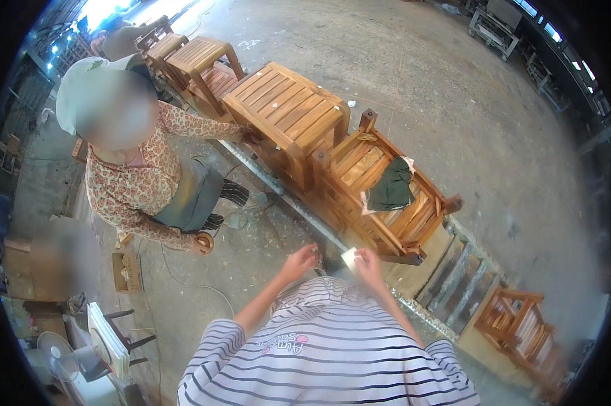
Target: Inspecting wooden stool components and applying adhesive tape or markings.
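Observation:
My right hand (368, 266) pinches a small, flat, cream-white piece (349, 258), maybe paper, in front of my waist. To its left, my left hand (298, 264) has its fingers curled together; whether something small is between them is too fine to see. Just beyond both hands lies an upturned slatted wooden piece of furniture (413, 230), its short legs pointing up. A dark green cloth (391, 187) with pale edges rests on its slats. Behind it stands an upright slatted wooden table (285, 108) with small white bits on top.
At the left, a co-worker (139, 169) touches the table with one hand and holds a brown roll (204, 241) in the other. A pale rail (285, 193) runs along the furniture. More wooden furniture (518, 325) sits at lower right. A fan (55, 352) stands at lower left.

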The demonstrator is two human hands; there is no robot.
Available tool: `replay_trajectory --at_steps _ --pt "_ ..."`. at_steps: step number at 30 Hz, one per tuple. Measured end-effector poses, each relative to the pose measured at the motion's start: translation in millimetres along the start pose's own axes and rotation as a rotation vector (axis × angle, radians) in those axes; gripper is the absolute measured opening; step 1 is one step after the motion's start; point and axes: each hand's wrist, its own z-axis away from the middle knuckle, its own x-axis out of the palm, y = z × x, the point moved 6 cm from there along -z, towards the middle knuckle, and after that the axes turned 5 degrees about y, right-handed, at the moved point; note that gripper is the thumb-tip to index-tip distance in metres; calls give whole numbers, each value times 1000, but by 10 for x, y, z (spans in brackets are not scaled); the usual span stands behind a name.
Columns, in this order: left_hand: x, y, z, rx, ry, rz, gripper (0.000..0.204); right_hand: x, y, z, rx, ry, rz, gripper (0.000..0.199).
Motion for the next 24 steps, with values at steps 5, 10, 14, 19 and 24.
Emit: replay_trajectory --at_steps 5,10,14,19,24 --pt "217 -431 -708 -246 310 307 55 -484 -314 38 -129 119 111 20" --pt "-662 -444 -2106 65 791 445 67 -1087 -328 -252 -285 527 257 19" --pt "-1383 -355 -3035 50 1006 71 80 -1319 -17 -686 -365 670 302 17" --pt "-1510 -385 -3452 -156 1117 -124 86 -1252 393 -938 -415 708 523 22" --pt "-1117 -290 -3123 18 1327 177 90 -1491 720 -648 -205 707 386 22"
